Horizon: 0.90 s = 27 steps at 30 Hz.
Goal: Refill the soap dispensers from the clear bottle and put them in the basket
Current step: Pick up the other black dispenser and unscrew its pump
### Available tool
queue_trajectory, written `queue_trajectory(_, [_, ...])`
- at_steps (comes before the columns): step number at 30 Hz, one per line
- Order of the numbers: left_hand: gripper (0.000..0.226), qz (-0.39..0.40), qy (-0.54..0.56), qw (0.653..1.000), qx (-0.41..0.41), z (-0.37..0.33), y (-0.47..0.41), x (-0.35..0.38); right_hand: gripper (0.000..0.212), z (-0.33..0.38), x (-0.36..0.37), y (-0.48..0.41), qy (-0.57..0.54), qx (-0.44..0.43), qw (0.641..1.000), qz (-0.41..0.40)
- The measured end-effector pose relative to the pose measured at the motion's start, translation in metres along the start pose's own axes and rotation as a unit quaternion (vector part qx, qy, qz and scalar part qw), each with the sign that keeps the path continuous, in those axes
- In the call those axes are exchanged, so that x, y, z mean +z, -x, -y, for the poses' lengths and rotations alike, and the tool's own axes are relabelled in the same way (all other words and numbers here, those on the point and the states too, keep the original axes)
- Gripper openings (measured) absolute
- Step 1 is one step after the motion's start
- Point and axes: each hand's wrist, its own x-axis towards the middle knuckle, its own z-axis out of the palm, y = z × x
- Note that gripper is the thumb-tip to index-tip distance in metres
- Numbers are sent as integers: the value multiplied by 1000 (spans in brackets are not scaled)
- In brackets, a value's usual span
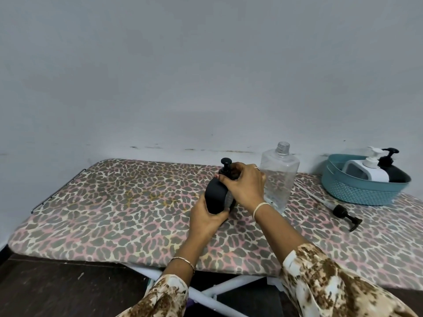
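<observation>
A black soap dispenser (pixel 215 197) stands near the middle of the leopard-print board (pixel 114 202). My left hand (pixel 208 219) grips its lower body. Over its pump collar my right hand (pixel 245 185) is closed, with the black pump head (pixel 226 161) sticking up above the fingers. Just right of my hands stands the clear bottle (pixel 280 179), uncapped and almost empty. At the far right, a teal basket (pixel 361 191) holds a white dispenser (pixel 368 170) and a black dispenser (pixel 389 163).
A loose black pump with a long clear tube (pixel 343 213) lies on the board between the bottle and the basket. A grey wall runs close behind the board. White crossed legs (pixel 219 291) show below the front edge, above dark floor.
</observation>
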Motion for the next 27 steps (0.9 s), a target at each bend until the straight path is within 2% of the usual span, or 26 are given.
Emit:
queue_trajectory(7, [51,30,44,998,-23,-4,0,-4,44,-14,-2,-12,-78,-16,992,103])
queue_trajectory(10, [49,28,34,999,-14,-3,1,-3,45,-10,0,-4,-30,-16,998,46])
queue_trajectory(13, [49,22,26,999,-2,-2,1,-4,43,-4,2,4,-59,15,998,-21])
queue_trajectory(17, [46,17,20,1000,-4,3,0,-3,34,-5,5,2,-104,22,994,-18])
queue_trajectory(23, [45,14,12,1000,-1,5,-2,-2,50,-8,5,4,-82,6,997,-10])
queue_trajectory(27, [45,12,2,1000,5,4,-2,-2,32,0,3,5,-77,26,996,-39])
